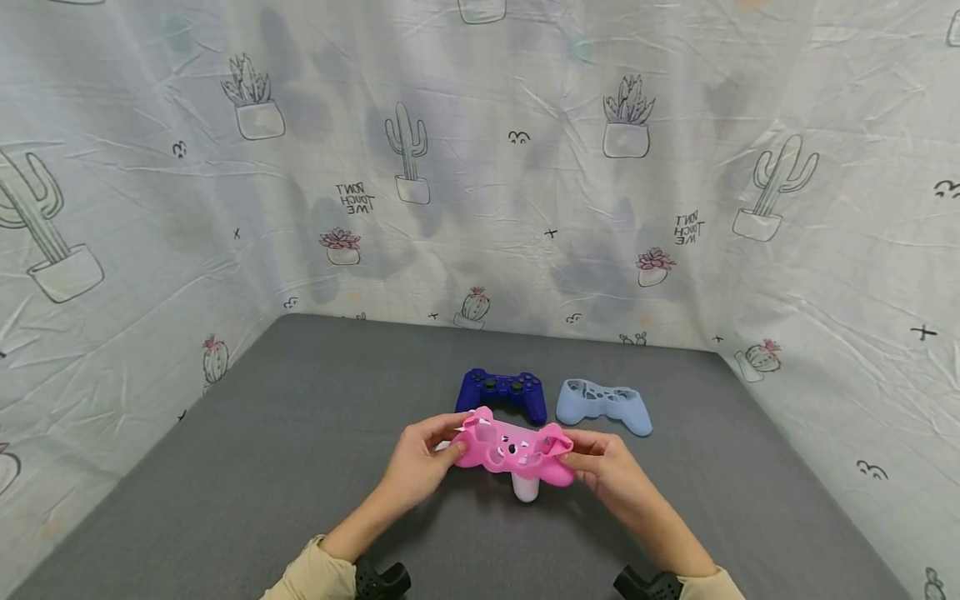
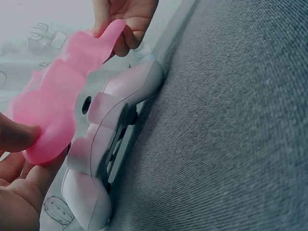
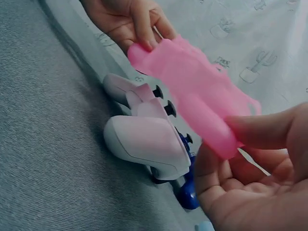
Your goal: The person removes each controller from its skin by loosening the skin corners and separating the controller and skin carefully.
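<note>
A pink silicone controller cover (image 1: pixel 517 450) is stretched between my two hands, raised over the grey table. My left hand (image 1: pixel 420 457) pinches its left end between thumb and fingers. At the other end, my right hand (image 1: pixel 611 468) grips the cover near its right handle. Beneath the cover lies a white game controller (image 2: pixel 84 187) on the table; in the head view most of it is hidden and one white handle (image 1: pixel 526 488) shows below the pink edge. Both wrist views show the cover apart from the white controller, its holes and soft folds visible.
A dark blue controller (image 1: pixel 469 392) lies just behind the cover. To its right rests a light blue silicone cover (image 1: pixel 600 406). The grey table (image 1: pixel 315 400) is bounded by a hanging white curtain (image 1: pixel 480 167) printed with cacti.
</note>
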`<state>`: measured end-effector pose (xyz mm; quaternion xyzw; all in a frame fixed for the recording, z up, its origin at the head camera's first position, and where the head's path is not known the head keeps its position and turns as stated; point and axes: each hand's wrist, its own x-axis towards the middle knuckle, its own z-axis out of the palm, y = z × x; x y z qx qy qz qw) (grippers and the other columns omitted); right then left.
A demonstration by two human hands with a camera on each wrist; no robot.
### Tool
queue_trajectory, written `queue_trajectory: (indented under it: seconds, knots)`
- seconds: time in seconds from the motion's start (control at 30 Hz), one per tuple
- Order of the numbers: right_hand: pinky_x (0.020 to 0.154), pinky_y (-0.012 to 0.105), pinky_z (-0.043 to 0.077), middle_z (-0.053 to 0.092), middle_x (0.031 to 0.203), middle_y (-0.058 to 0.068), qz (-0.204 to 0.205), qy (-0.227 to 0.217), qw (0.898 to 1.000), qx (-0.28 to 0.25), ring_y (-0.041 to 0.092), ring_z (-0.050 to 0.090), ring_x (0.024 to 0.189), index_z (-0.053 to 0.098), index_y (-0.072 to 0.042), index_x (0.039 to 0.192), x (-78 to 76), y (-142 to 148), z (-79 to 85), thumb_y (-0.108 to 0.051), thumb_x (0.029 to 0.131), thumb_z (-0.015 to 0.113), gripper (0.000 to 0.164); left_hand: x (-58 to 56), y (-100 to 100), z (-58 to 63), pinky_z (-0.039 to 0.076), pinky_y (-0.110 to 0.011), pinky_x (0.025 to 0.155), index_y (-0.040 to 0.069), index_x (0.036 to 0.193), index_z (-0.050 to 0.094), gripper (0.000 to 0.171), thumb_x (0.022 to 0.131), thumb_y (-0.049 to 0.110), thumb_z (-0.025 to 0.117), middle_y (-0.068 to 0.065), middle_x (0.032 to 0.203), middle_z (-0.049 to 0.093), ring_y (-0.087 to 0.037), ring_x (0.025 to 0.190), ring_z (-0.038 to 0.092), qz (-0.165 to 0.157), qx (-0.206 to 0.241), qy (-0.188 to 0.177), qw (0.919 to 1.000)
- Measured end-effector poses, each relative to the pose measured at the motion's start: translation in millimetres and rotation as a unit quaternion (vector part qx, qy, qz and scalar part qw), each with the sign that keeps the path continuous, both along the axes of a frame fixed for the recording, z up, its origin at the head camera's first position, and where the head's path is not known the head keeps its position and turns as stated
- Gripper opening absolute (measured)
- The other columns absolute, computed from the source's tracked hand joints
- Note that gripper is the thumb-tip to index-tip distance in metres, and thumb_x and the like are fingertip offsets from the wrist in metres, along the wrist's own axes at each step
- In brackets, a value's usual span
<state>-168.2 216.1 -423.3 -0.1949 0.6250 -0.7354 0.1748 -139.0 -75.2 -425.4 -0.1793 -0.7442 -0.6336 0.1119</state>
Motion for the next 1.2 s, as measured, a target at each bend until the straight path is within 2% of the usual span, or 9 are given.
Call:
queue_trajectory:
  seconds: [0.13,0.27,0.37,0.47,0.67,0.77,0.87,0.97,1.2]
  knots:
    - [0.085,0.029,0.053,0.065,0.114,0.017,0.036,0.033,0.999,0.018,0.015,0.062,0.098,0.044,0.022,0.132,-2.5,4,0.5,0.008,0.094,0.055,0.042,-0.4,1,-0.4,0.055,-0.026,0.070,0.005,0.124,0.068,0.037,0.090,-0.008,0.066,-0.009,0.106,0.068,-0.026,0.091,0.065,-0.003,0.001,0.005,1.0000]
    - [0.082,0.029,0.054,0.067,0.111,0.018,0.011,0.044,0.998,0.040,0.014,0.064,0.093,0.043,0.021,0.134,-3.2,4,2.2,0.009,0.094,0.053,0.042,-0.5,1,0.4,0.055,-0.026,0.067,0.010,0.123,0.069,0.036,0.091,-0.006,0.066,-0.005,0.106,0.069,-0.025,0.090,0.064,0.003,0.004,0.008,1.0000]
    - [0.081,0.029,0.054,0.067,0.112,0.019,-0.014,0.046,0.998,0.047,0.014,0.066,0.092,0.042,0.021,0.134,-4.3,2,4.0,0.012,0.093,0.053,0.044,0.1,1,2.7,0.056,-0.027,0.072,0.014,0.121,0.070,0.035,0.092,-0.005,0.066,-0.002,0.107,0.069,-0.023,0.094,0.065,0.013,0.004,0.011,0.9998]
    - [0.078,0.027,0.054,0.068,0.110,0.018,-0.008,0.048,0.998,0.048,0.013,0.066,0.089,0.042,0.021,0.133,-4.8,3,5.1,0.013,0.091,0.053,0.044,1.8,3,4.6,0.055,-0.030,0.078,0.015,0.119,0.071,0.034,0.092,-0.005,0.065,-0.002,0.108,0.069,-0.021,0.100,0.065,0.018,0.007,0.011,0.9998]
    - [0.069,0.024,0.052,0.069,0.095,0.008,0.045,0.004,0.999,0.019,0.012,0.062,0.079,0.051,0.015,0.126,-2.4,2,5.8,0.008,0.093,0.053,0.034,4.5,4,3.5,0.055,-0.031,0.080,0.008,0.118,0.070,0.030,0.091,-0.005,0.066,-0.006,0.110,0.069,-0.023,0.103,0.065,0.018,0.015,0.013,0.9996]
    - [0.061,0.023,0.048,0.063,0.083,0.004,0.052,-0.022,0.998,0.001,0.012,0.057,0.069,0.060,0.006,0.113,-0.4,0,6.5,0.003,0.096,0.051,0.020,3.7,4,2.7,0.055,-0.031,0.080,0.006,0.118,0.070,0.030,0.091,-0.006,0.065,-0.008,0.110,0.069,-0.024,0.103,0.065,0.017,0.022,0.012,0.9995]
    - [0.059,0.024,0.045,0.058,0.078,0.002,0.053,-0.038,0.998,-0.011,0.012,0.052,0.065,0.065,-0.001,0.106,1.3,-2,6.1,-0.004,0.100,0.050,0.016,2.6,4,1.9,0.055,-0.031,0.080,0.006,0.118,0.070,0.030,0.091,-0.006,0.066,-0.007,0.109,0.069,-0.023,0.102,0.065,0.020,0.023,0.004,0.9995]
    - [0.063,0.025,0.047,0.059,0.082,0.004,0.048,-0.042,0.998,-0.014,0.014,0.054,0.069,0.064,-0.002,0.108,2.2,-4,5.0,-0.011,0.103,0.050,0.017,1.8,3,0.5,0.056,-0.030,0.076,0.005,0.117,0.070,0.029,0.090,-0.006,0.067,-0.007,0.108,0.069,-0.024,0.099,0.066,0.030,0.022,0.001,0.9993]
    - [0.082,0.035,0.054,0.061,0.109,0.015,0.043,-0.032,0.999,-0.002,0.020,0.062,0.091,0.054,0.007,0.127,3.1,-7,0.6,-0.018,0.105,0.051,0.034,1.7,-1,0.0,0.056,-0.028,0.071,0.004,0.114,0.071,0.026,0.089,-0.003,0.069,-0.007,0.103,0.070,-0.026,0.094,0.066,0.051,0.018,0.015,0.9984]
